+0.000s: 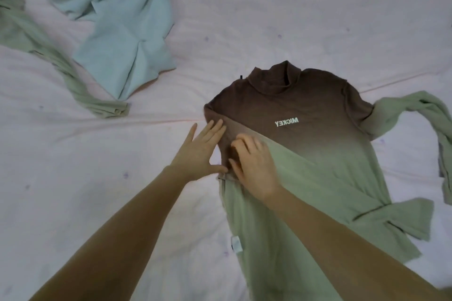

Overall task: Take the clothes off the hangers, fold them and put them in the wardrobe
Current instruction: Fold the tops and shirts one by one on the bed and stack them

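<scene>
A pale pink bed sheet (293,7) covers the whole surface, dotted with small purple marks. On its right half a brown-to-green top (305,154) is spread flat, neck pointing to the far edge, hem toward the near edge, with the word MICKEY seen upside down on the chest. One sleeve of it is folded in across the left side of the body; the other sleeve (415,115) is thrown out toward the right edge and curls back. Near the far left corner a light blue garment (117,14) is heaped, and a green garment (49,56) trails beside it along the left edge. The left hand (200,151) is laid flat, fingers straight and spread, at the top's left edge. The right hand (254,166), fingers curled, is pressed on the folded sleeve; whether cloth is pinched cannot be told. A small white label (236,244) is seen at the side seam.
</scene>
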A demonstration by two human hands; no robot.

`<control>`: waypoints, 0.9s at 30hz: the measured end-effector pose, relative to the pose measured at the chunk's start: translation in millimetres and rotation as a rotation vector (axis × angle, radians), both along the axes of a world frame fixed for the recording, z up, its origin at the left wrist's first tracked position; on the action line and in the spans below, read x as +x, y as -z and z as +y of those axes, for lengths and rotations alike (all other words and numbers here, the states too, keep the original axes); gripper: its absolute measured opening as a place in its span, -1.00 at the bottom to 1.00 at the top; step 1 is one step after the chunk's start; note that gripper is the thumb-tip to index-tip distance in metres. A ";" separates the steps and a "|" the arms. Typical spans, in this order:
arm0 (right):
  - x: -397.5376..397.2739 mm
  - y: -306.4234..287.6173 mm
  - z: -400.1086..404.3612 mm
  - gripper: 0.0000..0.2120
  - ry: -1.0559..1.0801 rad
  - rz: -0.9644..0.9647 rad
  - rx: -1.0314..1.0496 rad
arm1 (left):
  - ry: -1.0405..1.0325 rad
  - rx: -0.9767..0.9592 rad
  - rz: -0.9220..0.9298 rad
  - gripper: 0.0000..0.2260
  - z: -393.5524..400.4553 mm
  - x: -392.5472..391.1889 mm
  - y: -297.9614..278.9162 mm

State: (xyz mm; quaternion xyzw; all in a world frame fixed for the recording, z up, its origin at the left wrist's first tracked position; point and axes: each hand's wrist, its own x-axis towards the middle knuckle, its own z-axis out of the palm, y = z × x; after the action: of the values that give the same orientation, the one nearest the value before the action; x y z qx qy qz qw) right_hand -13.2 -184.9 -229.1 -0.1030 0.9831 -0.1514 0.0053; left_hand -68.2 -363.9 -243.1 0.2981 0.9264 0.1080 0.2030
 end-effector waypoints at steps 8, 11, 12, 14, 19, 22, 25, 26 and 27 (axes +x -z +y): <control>87.2 7.8 -9.2 -0.53 -0.298 -0.150 0.015 | 0.108 -0.415 -0.053 -0.02 13.2 -2.1 -31.1; 64.5 -5.6 10.8 -0.51 0.034 -0.146 -0.007 | 0.072 -0.317 -0.027 -0.30 40.4 1.8 -45.6; 59.9 -6.4 20.8 -0.48 0.098 -0.178 0.017 | 0.075 -0.231 -0.002 -0.37 54.2 6.9 -47.2; 58.9 1.8 39.0 -0.43 0.149 -0.240 0.077 | 0.058 -0.070 -0.059 -0.42 79.4 20.8 -43.6; 120.2 18.8 109.3 -0.44 0.347 -0.256 0.236 | 0.083 -0.190 -0.151 -0.21 114.8 54.2 -14.7; 157.8 11.1 148.9 -0.46 0.516 -0.271 0.248 | 0.027 -0.268 -0.079 -0.20 131.7 59.1 -15.6; 171.1 -3.1 181.2 -0.45 0.596 -0.202 0.173 | 0.180 -0.161 0.092 -0.51 178.2 76.2 -33.9; 174.8 -7.8 192.5 -0.44 0.604 -0.184 0.149 | 0.221 -0.079 0.092 -0.62 196.4 84.5 -39.3; 179.1 -12.1 204.4 -0.42 0.594 -0.165 0.128 | 0.241 -0.011 0.051 -0.69 213.8 93.7 -44.5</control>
State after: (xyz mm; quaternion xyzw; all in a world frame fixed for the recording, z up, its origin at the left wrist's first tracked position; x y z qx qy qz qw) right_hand 165.9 19.5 -217.0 0.2017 0.9740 -0.0921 0.0474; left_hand 25.5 -150.1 -198.6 0.4087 0.8894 0.0699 0.1925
